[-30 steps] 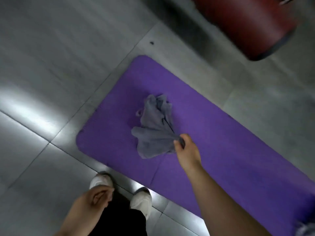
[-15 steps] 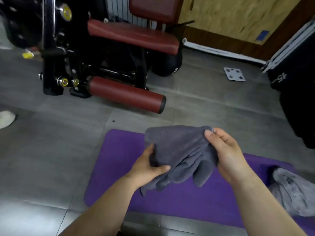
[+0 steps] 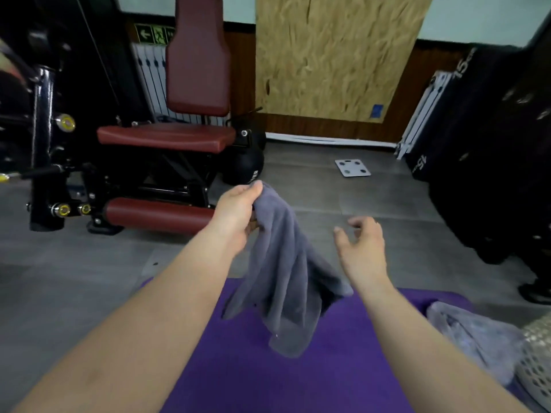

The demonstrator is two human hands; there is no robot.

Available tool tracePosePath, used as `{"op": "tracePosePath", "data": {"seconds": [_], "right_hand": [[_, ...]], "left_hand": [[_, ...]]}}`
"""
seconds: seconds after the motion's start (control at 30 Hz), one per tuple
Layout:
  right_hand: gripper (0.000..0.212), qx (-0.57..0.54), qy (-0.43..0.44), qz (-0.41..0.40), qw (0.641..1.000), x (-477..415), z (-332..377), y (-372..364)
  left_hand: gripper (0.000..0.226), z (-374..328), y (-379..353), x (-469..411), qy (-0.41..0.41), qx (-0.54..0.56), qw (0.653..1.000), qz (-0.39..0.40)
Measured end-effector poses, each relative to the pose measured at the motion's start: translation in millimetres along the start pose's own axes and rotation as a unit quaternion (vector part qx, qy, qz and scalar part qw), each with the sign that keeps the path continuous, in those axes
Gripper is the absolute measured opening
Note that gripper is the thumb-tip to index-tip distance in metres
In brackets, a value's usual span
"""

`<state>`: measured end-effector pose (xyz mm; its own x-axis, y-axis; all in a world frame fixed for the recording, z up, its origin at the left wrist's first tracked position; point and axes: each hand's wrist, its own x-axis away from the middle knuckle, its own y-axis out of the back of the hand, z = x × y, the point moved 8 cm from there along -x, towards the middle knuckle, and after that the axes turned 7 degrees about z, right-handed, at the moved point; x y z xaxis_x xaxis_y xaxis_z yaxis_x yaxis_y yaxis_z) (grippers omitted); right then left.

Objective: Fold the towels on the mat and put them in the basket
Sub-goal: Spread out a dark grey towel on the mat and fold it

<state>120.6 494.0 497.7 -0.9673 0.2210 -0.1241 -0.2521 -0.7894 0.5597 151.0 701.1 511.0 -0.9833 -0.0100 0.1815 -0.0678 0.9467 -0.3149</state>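
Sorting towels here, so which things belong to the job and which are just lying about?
For the job: grey towel gripped by left hand, free right hand, second towel, purple mat, basket.
Lying about: gym machine, floor scale, wooden board, black boxes.

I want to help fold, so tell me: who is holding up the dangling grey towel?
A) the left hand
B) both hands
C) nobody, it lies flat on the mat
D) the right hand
A: the left hand grips the towel at its top, and the right hand beside it holds nothing in its fingers.
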Motion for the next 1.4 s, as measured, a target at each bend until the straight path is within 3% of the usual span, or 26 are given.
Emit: {"op": "tracePosePath", "data": {"seconds": [0.03,0.1,0.2,0.33,0.5,0.6,0.67,0.77,0.83,1.0,1.07,1.17,1.3,1.4], "right_hand": [[0.008,-0.007,0.05,-0.007,0.999,13,6,3],[0.025,0.007,0.129,0.079,0.988,41,13,-16],[0.034,0.103,0.077,0.237,0.963,61,-10,-51],[0.013,0.052,-0.032,0.185,0.981,41,-42,-37],[0.026,-0.094,-0.027,0.155,0.983,14,-33,5],[0.018,-0.126,-0.016,0.178,0.976,-3,-13,16],[0.017,-0.095,0.01,0.206,0.974,-10,5,14],[0.022,0.031,0.055,0.279,0.958,-7,27,-7],[0.029,0.023,0.042,0.302,0.952,-3,30,-16],[0.022,-0.106,-0.01,0.288,0.952,-7,39,-10],[0.013,-0.081,-0.003,0.288,0.954,-9,45,-8],[0.015,-0.036,-0.001,0.283,0.958,-11,43,-3],[0.019,-0.035,-0.044,0.269,0.962,-12,32,-3],[0.029,-0.122,-0.098,0.265,0.952,-14,24,-15]], "left_hand": [[0.027,-1,-11,3,0.006,0.017,1.0,-0.008],[0.025,2,-28,5,0.019,0.064,0.998,-0.014],[0.021,1,-50,9,0.032,0.089,0.995,0.007],[0.02,1,-65,9,0.024,0.066,0.997,0.033],[0.02,13,-29,2,0.013,-0.04,0.999,-0.014],[0.014,27,-10,7,0.026,-0.1,0.994,-0.032],[0.018,38,-16,13,0.022,-0.124,0.992,0.015],[0.041,60,-48,27,0.015,-0.186,0.968,0.168],[0.042,77,-60,32,0.018,-0.242,0.948,0.208],[0.014,91,-37,26,-0.018,-0.396,0.914,0.093],[0.022,92,-26,24,-0.043,-0.43,0.899,0.069],[0.013,87,-5,20,-0.073,-0.48,0.874,0.027],[0.017,76,28,9,-0.081,-0.469,0.879,-0.017],[0.022,68,30,4,-0.078,-0.449,0.89,-0.022]]}}
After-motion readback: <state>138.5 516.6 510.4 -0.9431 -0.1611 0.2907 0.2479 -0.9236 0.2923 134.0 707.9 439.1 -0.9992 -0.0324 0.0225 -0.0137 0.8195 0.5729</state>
